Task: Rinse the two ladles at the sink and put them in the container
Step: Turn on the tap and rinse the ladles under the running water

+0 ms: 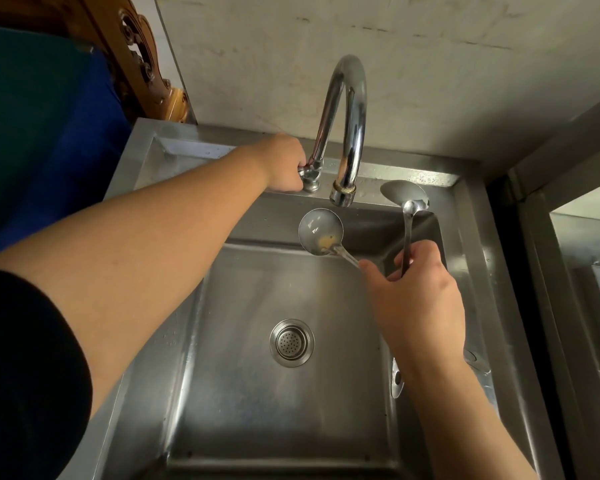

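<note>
Steel sink (465,237) | left hand (284,168) fingers grip tap handle (303,171) | right hand (420,292) fingers hold both ladles (321,230) under spout (342,195)

Sink (465,244): brushed steel, dull, scuffed. Faucet (350,109): polished chrome, glossy. Two ladles (321,230) (404,194): smooth steel, one smeared. Wall (430,64): matt, stained, possibly plaster. Carved wood (146,71): varnished.

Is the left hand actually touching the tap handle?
Touching. The head view shows the left hand wrapped around the tap handle at the faucet base.
</note>
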